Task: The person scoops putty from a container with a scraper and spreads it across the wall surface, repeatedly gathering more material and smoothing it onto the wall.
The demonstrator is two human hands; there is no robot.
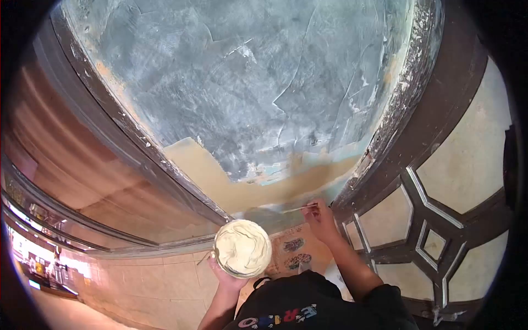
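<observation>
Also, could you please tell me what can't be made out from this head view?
All in the head view:
- Most fingers of the left hand: hidden by the tub.
- The exact kind of thin tool in the right hand: too small, seen nearly edge-on.
- The top of the grey-blue wall: cut off by the upper edge.
- Items at far left: blurred by glare.

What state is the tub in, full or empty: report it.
The tub looks nearly full: swirled cream paste spreads right across it, close to the rim.
</observation>
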